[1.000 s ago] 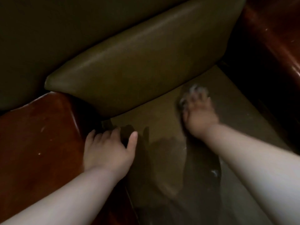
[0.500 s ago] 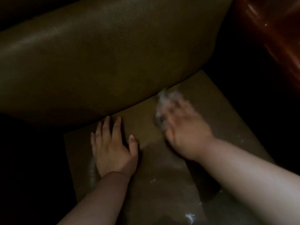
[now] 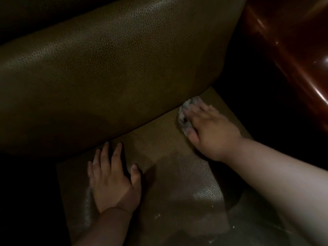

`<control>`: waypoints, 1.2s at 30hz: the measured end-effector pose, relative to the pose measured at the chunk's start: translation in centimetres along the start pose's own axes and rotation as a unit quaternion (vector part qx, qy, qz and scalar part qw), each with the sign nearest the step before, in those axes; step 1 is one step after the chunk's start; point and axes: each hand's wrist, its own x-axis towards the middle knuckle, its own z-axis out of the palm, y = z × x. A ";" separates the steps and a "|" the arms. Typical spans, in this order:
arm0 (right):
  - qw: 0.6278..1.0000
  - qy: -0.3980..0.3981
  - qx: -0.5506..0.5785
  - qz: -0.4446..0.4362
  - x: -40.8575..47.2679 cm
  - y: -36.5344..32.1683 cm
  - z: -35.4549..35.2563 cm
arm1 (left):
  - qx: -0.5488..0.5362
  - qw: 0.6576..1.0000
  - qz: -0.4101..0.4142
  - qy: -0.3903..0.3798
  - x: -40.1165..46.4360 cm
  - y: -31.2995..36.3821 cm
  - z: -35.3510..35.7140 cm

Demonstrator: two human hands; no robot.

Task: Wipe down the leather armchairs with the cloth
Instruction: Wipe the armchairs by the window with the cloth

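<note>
The left hand (image 3: 113,180) lies flat, palm down, fingers straight and slightly spread, thumb out to the side. The right hand (image 3: 211,128) reaches farther forward on an outstretched arm, fingers pressing down, blurred.

The right hand (image 3: 211,128) with the cloth (image 3: 186,114) now sits further right along the seat (image 3: 177,174), close under the back cushion (image 3: 115,77), where half a second ago it was nearer the middle. The left hand (image 3: 113,181) now lies flat on the seat, off the wooden arm it rested on a second ago.
</note>
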 end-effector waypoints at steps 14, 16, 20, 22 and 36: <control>0.984 0.084 0.063 0.143 2.1 3.0 0.7 | -0.022 1.000 0.013 0.014 -0.1 -0.3 0.5; 0.970 0.064 0.088 0.217 4.9 4.4 -0.1 | -0.018 1.000 0.012 0.020 -0.1 -0.5 0.6; 0.992 0.085 0.027 0.094 1.3 -0.8 1.5 | -0.012 1.000 0.011 0.010 -0.1 -0.4 0.1; 0.996 0.065 0.023 -0.057 -3.7 -2.8 2.8 | -0.012 1.000 0.011 0.009 0.0 -0.2 0.0; 0.982 0.067 0.017 -0.174 -8.1 -3.5 4.7 | 0.006 1.000 0.017 0.011 0.0 -0.2 -0.5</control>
